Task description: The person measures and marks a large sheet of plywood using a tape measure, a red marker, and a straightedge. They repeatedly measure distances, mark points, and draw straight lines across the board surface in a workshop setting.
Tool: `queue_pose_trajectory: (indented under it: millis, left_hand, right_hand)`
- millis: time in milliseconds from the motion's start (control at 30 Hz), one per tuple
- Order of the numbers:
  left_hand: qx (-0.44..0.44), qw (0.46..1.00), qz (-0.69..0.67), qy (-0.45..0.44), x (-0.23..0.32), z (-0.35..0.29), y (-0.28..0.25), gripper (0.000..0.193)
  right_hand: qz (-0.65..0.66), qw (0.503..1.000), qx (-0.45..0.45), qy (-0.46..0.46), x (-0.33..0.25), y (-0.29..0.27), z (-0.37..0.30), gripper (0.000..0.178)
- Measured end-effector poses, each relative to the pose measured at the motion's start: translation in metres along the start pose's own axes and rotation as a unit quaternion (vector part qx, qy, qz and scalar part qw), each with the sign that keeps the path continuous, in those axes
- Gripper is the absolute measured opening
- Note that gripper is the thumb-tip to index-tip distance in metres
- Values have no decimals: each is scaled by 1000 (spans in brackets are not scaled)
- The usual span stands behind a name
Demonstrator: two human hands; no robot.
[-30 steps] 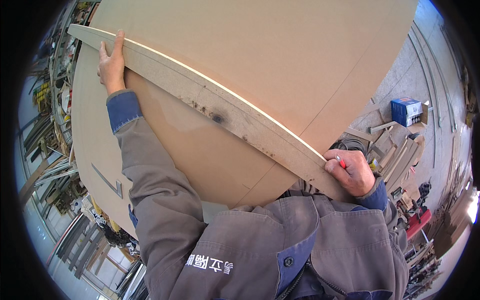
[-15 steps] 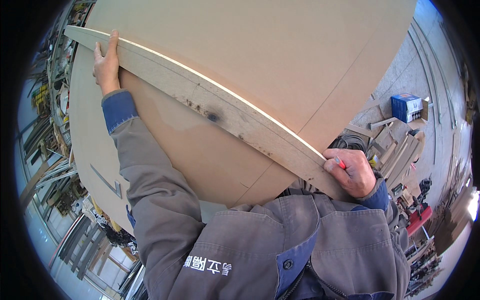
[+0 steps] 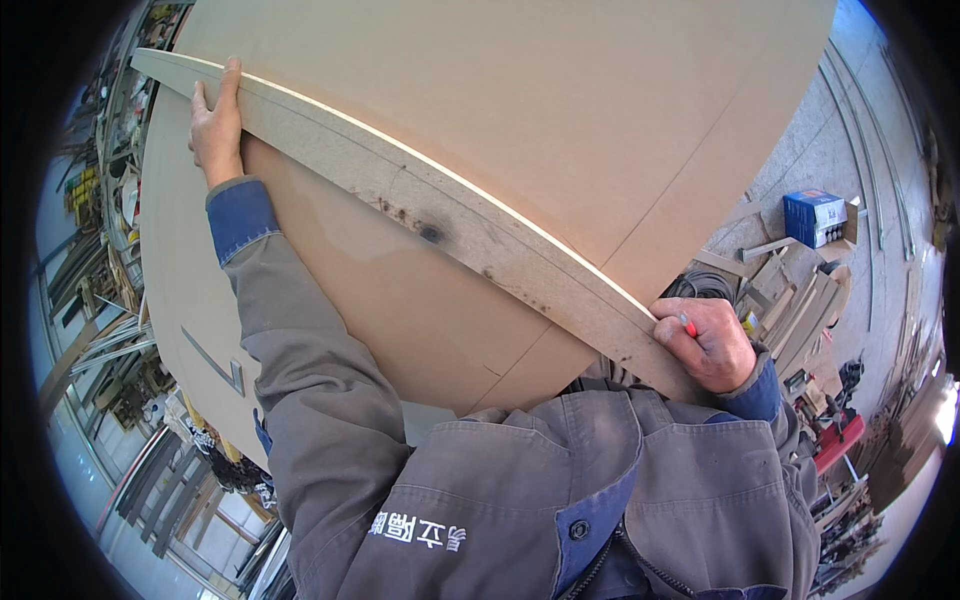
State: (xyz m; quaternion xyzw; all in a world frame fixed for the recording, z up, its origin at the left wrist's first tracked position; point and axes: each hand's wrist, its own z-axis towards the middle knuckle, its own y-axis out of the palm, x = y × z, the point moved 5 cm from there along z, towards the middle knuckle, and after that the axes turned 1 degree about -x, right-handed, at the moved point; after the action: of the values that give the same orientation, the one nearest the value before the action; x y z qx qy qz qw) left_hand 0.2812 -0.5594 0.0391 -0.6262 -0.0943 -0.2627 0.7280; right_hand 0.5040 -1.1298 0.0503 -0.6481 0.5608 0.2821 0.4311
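Note:
A long, narrow strip of fibreboard (image 3: 350, 165), with dark specks and a pencil line along it, lies slantwise over a large tan board (image 3: 520, 80). My left hand (image 3: 215, 130) grips the strip near its far left end, thumb laid across it and some fingers hidden at its near edge. At the near right end, my right hand (image 3: 715, 340) is closed around a red pencil (image 3: 688, 324) and rests against the strip. The pencil's tip is hidden by the hand. Thin drawn lines cross the tan board on both sides of the strip.
A metal angle square (image 3: 225, 370) lies on the board left of my left arm. On the floor at right are a blue box (image 3: 815, 218), a black cable coil (image 3: 700, 284), wood offcuts (image 3: 800, 300) and a red tool (image 3: 838, 445). Stacked materials (image 3: 110, 370) line the left side.
The view has shifted very slightly. Both hands keep their places on the strip, and the pencil stays in my right hand.

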Motion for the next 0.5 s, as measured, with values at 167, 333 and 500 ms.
queue_pose_trajectory:
  millis: [167,333,500]
  left_hand:
    - [-5,1000,2,-6,2,2,2,113]
    - [0,1000,13,-2,-20,-3,1,110]
    - [-4,998,61,-7,30,-20,-13,106]
  right_hand:
    - [21,1000,6,-3,2,-2,0,18]
    - [-1,1000,-6,-11,-2,-6,3,16]
    - [24,998,54,-16,-6,-3,-8,19]
